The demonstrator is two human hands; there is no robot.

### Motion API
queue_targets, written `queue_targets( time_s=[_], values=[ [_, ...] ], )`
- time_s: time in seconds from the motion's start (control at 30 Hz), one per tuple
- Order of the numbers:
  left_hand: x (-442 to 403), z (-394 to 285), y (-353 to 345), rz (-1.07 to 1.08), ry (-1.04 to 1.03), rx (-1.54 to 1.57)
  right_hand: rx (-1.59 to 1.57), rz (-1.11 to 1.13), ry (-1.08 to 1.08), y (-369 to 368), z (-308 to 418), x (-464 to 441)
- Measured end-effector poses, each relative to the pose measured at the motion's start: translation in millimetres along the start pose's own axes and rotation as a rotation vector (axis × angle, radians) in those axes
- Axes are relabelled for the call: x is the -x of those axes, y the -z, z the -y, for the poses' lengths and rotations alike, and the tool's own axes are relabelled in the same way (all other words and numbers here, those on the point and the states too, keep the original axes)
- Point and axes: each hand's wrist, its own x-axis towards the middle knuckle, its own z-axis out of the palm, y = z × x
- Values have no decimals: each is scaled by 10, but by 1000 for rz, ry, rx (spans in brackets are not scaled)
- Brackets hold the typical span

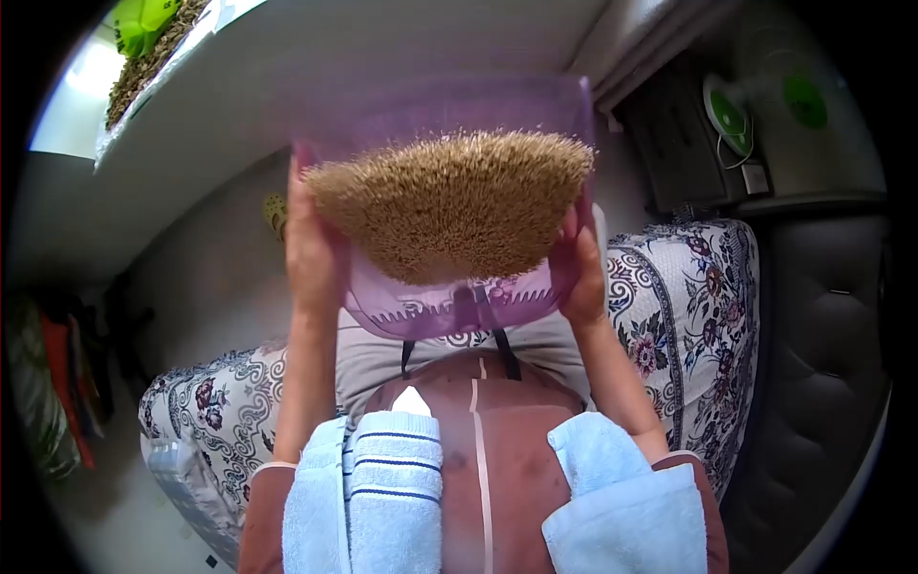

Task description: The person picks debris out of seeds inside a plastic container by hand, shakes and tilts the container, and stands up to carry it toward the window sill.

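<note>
A see-through purple plastic tray (449, 320), shaped like a dustpan with a row of small teeth along its near end, is held out in front of my body. My left hand (314, 253) grips its left side, and my right hand (579, 273) grips its right side. A mass of small tan grains (459, 206) fills the middle of the tray; it is streaked by motion, and I cannot tell whether it is partly in the air. Part of the fingers of both hands is hidden behind the tray's walls.
At upper left, a bright green scoop (142, 27) rests by brown grains (143, 81) on a pale surface. A patterned bedspread (660, 316) lies on both sides of me. A dark padded headboard (832, 383) and a cabinet (684, 143) with a green-and-white fan (729, 117) stand right.
</note>
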Motion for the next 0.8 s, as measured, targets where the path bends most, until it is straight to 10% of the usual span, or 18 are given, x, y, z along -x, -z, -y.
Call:
queue_targets(
  time_s=[0.17, 0.3, 0.53, 0.8],
  values=[
    [197, 193, -11, -74, 237, 69, -39, 39, -143, -35, 20, 178],
    [134, 4, -374, 7, 111, -516, -280, 7, -218, 73, -72, 168],
    [222, 454, 286, -179, 495, -47, 53, -9, -254, -99, -41, 31],
    [57, 5, 74, 9, 12, 230, 253, 251, 237, -492, 552, -66]
  ],
)
